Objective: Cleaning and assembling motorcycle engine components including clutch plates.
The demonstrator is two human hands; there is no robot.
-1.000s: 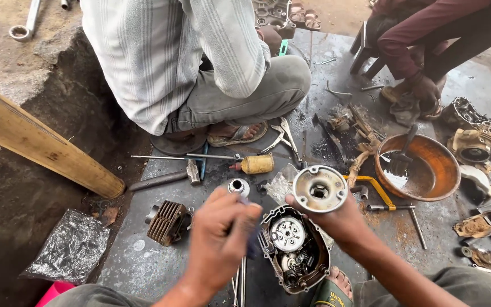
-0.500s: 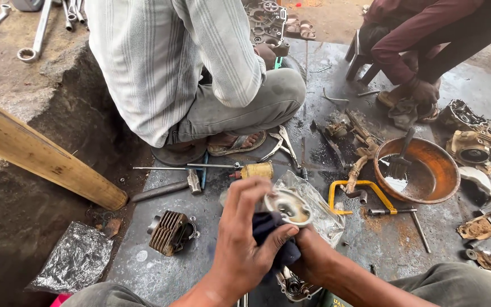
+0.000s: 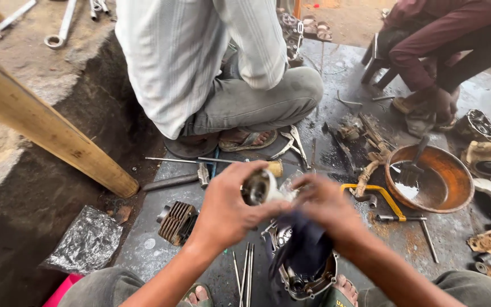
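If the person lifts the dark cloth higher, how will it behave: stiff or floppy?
The dark cloth will probably stay floppy: it hangs in folds below the right hand. It seems light, since loose fingers carry it. It may be greasy, as oily engine parts lie under it.

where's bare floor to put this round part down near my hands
Bare dark floor lies between the finned cylinder block and your left knee. It is crowded around the rusty bowl, the yellow-handled tool, and the engine case under your hands.
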